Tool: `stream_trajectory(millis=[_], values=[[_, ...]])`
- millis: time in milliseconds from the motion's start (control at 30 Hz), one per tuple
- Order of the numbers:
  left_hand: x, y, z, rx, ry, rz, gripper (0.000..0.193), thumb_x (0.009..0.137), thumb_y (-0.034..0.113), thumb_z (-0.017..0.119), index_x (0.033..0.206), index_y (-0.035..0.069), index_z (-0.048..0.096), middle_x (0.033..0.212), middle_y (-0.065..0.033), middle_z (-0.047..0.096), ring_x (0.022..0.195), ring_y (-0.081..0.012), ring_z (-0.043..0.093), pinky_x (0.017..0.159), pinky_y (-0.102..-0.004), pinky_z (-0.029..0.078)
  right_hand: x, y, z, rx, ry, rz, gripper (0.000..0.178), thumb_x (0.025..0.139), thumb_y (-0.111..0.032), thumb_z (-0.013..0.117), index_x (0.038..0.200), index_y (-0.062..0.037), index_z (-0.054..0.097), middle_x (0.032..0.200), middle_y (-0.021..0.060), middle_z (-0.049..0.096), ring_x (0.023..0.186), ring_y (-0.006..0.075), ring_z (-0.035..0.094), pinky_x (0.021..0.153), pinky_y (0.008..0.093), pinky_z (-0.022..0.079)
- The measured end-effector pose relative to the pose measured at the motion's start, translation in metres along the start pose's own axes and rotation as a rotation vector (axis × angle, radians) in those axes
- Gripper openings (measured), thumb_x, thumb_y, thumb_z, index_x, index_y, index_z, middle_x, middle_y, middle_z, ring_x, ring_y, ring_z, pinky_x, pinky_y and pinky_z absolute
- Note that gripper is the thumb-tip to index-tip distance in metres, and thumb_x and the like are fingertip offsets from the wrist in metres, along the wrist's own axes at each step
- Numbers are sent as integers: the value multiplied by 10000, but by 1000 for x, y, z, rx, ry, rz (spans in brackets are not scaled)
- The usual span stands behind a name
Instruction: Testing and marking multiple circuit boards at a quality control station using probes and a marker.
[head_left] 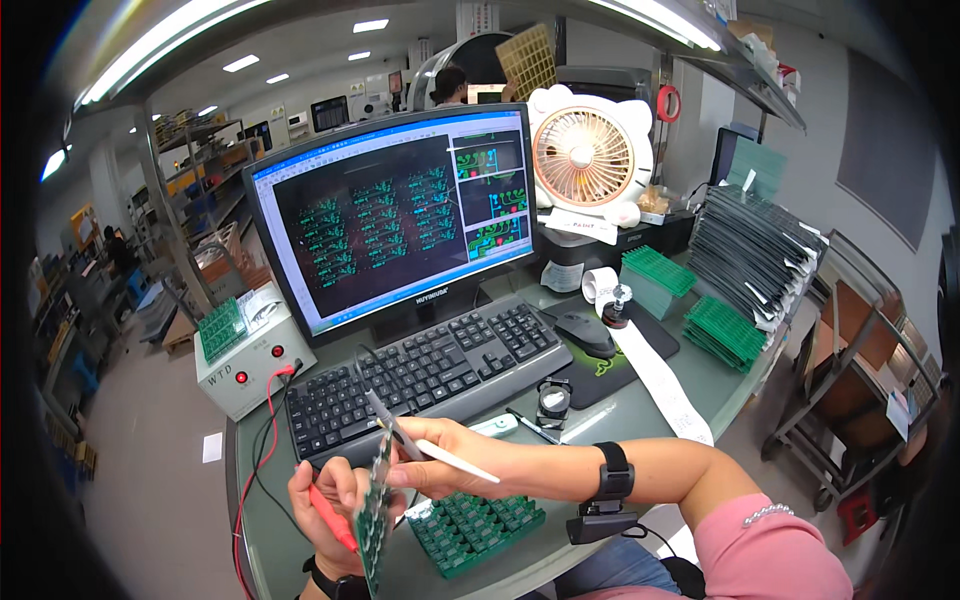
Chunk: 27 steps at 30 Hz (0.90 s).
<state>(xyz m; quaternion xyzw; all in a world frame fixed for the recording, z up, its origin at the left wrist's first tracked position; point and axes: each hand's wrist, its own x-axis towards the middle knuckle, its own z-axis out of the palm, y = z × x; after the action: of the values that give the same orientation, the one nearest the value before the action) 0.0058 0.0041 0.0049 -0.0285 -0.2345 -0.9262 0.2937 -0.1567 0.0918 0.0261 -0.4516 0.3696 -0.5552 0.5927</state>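
A green circuit board point(374, 525) stands nearly edge-on between my hands, in front of the keyboard. My left hand point(335, 490) is closed around a red test probe point(332, 517), its fingers also against the board's left side. My right hand point(440, 462) is closed on a slim tool with a grey tip point(395, 428) and a white tapered piece point(458, 461); I cannot tell whether these are one tool or two. The right thumb and fingertips touch the board's upper right edge. Below the right hand, a panel of green circuit boards point(475, 535) lies flat on the table.
Beyond the hands are a black keyboard point(430, 372), a monitor point(385, 215), a mouse point(585, 335) and a white fan point(583, 155). A white tester box point(250, 360) with leads stands left. Green board stacks point(722, 335), a paper strip point(655, 385) and dark trays point(750, 255) are right.
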Motion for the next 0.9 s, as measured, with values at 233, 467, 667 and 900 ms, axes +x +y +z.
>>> stream_trajectory(millis=[233,467,667,900], values=[[12,24,-12,188,41,117,582,982,508,249,745,55,527,669,-94,585,558,-220,553,713,-343,506,-1,-40,-13,-338,-61,-118,241,866,-252,727,902,-68,576,789,-42,525,733,44,487,613,212,394],[7,32,-5,740,-206,2,623,982,503,178,717,54,519,589,-112,584,509,-269,599,851,-505,493,-2,-36,-34,-682,-282,160,233,845,-234,738,853,-30,628,749,2,574,719,79,529,618,267,423],[3,25,-2,1015,-295,-364,820,905,629,200,882,-76,619,748,-153,641,697,-244,626,696,-348,487,2,-12,-35,-829,-202,103,203,779,-174,731,809,-16,606,729,71,640,673,149,603,577,301,457],[4,4,-4,1358,-239,-249,779,898,650,234,755,-18,608,668,-109,623,632,-187,596,616,-296,459,-18,-4,-42,-818,113,-61,187,891,-226,653,920,-46,610,739,60,643,672,135,609,595,291,459]])
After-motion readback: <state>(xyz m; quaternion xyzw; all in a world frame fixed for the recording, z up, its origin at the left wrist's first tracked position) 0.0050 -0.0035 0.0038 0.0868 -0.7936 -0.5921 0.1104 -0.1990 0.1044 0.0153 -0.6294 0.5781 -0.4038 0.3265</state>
